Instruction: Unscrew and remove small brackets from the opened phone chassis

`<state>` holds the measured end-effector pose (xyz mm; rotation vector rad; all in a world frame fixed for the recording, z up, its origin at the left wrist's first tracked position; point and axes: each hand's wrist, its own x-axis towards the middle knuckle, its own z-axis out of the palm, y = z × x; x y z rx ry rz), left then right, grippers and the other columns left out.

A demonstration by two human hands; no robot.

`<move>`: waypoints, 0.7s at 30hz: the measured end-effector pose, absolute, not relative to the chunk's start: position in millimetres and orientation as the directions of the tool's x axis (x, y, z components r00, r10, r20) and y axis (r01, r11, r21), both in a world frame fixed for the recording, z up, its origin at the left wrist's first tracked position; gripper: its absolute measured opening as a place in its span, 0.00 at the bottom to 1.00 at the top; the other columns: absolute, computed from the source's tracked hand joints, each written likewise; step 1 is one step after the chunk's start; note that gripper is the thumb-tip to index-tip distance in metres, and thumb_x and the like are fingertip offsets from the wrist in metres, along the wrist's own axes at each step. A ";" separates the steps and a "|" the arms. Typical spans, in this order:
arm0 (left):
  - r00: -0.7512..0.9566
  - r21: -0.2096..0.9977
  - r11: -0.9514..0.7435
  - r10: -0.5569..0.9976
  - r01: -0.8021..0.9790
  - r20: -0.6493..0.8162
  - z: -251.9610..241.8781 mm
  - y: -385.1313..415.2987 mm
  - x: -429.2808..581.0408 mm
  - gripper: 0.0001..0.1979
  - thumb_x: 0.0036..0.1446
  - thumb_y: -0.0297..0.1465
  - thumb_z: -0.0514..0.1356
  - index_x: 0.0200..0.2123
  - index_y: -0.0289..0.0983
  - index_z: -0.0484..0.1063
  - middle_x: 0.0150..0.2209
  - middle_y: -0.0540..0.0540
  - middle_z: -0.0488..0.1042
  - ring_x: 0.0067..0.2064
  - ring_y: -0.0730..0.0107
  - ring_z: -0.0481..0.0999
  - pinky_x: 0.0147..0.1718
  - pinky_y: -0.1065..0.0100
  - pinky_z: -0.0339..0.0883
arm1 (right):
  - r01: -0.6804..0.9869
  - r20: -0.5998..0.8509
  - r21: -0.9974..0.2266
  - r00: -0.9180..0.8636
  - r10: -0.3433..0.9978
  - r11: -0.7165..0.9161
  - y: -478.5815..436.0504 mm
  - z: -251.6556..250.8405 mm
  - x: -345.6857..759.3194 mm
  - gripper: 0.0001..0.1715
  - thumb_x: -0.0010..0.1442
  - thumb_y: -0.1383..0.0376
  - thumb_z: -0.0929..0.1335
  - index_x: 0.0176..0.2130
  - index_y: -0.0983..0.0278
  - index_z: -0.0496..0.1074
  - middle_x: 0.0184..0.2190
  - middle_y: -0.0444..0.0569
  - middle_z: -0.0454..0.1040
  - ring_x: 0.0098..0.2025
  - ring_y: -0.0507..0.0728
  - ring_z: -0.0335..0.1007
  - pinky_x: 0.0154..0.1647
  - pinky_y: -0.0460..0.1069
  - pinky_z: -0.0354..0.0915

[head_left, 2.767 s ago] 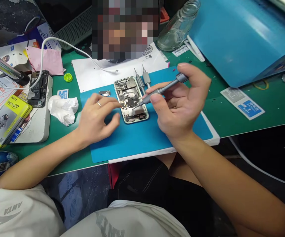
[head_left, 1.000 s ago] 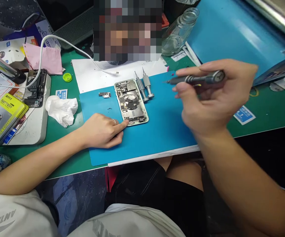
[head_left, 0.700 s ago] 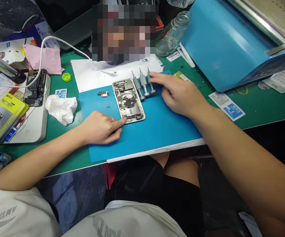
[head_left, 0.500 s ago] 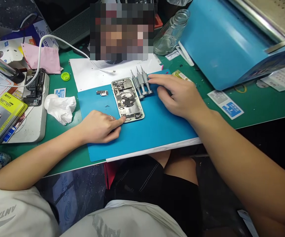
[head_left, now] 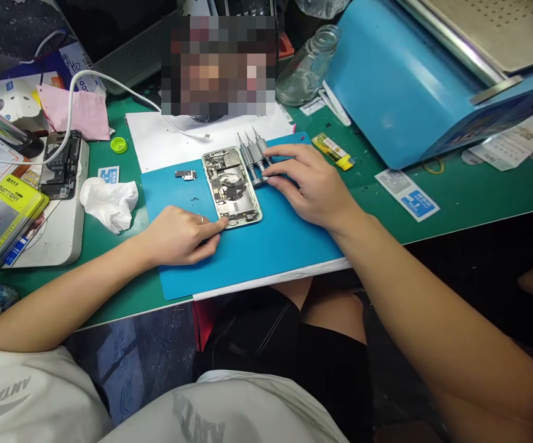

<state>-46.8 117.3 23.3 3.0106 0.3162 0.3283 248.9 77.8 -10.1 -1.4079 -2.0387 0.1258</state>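
Note:
An opened phone (head_left: pixel 231 186) with its insides bare lies on a blue mat (head_left: pixel 271 246). My left hand (head_left: pixel 178 237) rests on the mat with loosely curled fingers, the index fingertip against the phone's near left corner. Three grey screwdrivers (head_left: pixel 249 157) lie side by side along the phone's right edge. My right hand (head_left: pixel 312 184) reaches to them, index finger and thumb closed on the rightmost one. A small metal part (head_left: pixel 186 175) lies on the mat left of the phone.
A crumpled tissue (head_left: pixel 108 202), a second opened phone (head_left: pixel 61 165) on a white pad and a yellow battery box (head_left: pixel 1 215) sit at the left. A glass jar (head_left: pixel 306 67), a blue machine (head_left: pixel 409 80) and a yellow packet (head_left: pixel 333 151) stand at the right.
My right hand lifted the screwdriver off the phone, laid it beside the two others and slid it against them. My left hand moved down to the phone's near corner.

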 end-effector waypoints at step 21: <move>0.945 0.125 -0.970 0.230 0.206 0.231 22.0 117.2 -46.9 0.19 0.70 0.34 0.51 0.53 0.36 0.78 0.25 0.50 0.78 0.23 0.71 0.76 0.20 0.64 0.52 | 0.802 0.474 -0.356 -0.286 0.832 0.479 77.1 -12.5 247.0 0.15 0.68 0.61 0.67 0.51 0.61 0.78 0.56 0.56 0.76 0.58 0.67 0.72 0.59 0.64 0.70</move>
